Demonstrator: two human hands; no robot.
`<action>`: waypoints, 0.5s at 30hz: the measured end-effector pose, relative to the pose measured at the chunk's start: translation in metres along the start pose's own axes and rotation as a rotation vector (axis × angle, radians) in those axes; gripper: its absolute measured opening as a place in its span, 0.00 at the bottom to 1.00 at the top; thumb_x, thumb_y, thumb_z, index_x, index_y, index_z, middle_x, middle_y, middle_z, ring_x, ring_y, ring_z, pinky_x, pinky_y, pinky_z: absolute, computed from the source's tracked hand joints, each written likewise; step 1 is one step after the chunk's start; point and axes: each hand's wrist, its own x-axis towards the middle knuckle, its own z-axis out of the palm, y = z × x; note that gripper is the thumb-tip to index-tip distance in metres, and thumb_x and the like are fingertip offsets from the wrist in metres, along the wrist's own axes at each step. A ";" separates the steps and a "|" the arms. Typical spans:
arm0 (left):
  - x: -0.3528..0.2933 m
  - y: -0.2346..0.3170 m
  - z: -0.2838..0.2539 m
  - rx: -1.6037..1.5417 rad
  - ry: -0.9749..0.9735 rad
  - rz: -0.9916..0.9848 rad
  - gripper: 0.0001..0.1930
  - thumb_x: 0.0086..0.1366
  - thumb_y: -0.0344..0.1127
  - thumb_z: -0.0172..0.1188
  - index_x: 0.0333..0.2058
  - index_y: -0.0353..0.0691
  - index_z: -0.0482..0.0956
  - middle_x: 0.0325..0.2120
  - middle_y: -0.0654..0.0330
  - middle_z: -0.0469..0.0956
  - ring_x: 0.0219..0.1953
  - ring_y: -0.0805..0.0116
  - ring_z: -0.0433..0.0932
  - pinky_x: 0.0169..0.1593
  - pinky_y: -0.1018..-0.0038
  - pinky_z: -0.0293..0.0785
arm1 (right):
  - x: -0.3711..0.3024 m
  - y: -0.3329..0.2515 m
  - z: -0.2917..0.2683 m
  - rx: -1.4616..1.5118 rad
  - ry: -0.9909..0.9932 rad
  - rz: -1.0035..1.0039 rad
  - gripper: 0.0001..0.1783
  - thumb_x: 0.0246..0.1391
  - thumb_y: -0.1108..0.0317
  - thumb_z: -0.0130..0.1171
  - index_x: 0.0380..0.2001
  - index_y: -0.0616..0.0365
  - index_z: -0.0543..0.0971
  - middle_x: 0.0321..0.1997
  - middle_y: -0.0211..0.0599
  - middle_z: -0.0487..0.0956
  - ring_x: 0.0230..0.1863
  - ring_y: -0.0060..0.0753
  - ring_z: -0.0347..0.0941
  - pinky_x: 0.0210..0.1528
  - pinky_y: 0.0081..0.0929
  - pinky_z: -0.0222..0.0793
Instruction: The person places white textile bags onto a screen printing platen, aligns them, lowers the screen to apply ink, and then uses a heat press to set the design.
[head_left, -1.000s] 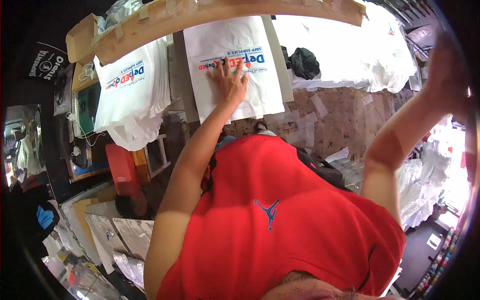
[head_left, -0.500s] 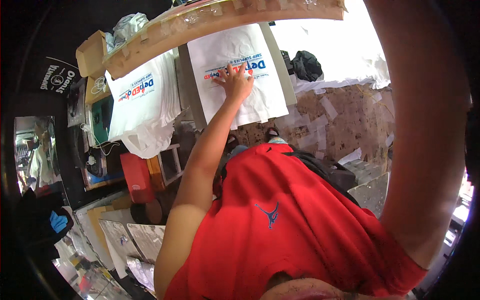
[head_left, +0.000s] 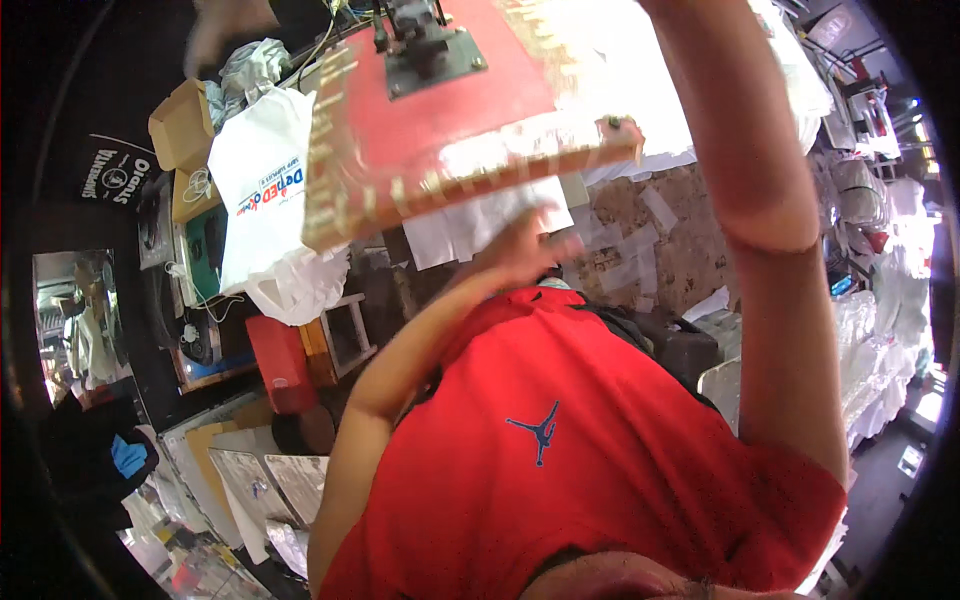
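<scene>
My left hand (head_left: 528, 250) is blurred by motion, its fingers apart and holding nothing. It hovers in front of my red shirt, just below the near edge of a heat press's upper plate (head_left: 460, 120). That plate is red on top with tape around its brown edge, and a metal bracket is bolted on it. Beneath it a white bag (head_left: 440, 237) sticks out, its print hidden by the plate. My right arm reaches up past the top rim of the picture, so the right hand is out of sight.
Left of the press lies a stack of white printed bags (head_left: 255, 190), beside an open cardboard box (head_left: 183, 125). A red box (head_left: 278, 365) stands lower left. At the top left is a blurred skin-coloured shape (head_left: 228, 28). White material (head_left: 640, 80) covers a surface to the right.
The upper plate has come down over the white bag, covering its print. My left hand has drawn back off the bag toward my body. My right arm has swung forward and inward.
</scene>
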 end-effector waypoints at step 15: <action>0.003 -0.012 -0.112 0.464 0.505 0.473 0.37 0.61 0.62 0.63 0.57 0.35 0.76 0.53 0.51 0.77 0.54 0.52 0.76 0.59 0.58 0.70 | -0.223 -0.117 0.215 0.382 -0.130 0.678 0.15 0.48 0.69 0.66 0.40 0.61 0.81 0.45 0.46 0.80 0.48 0.51 0.75 0.53 0.42 0.71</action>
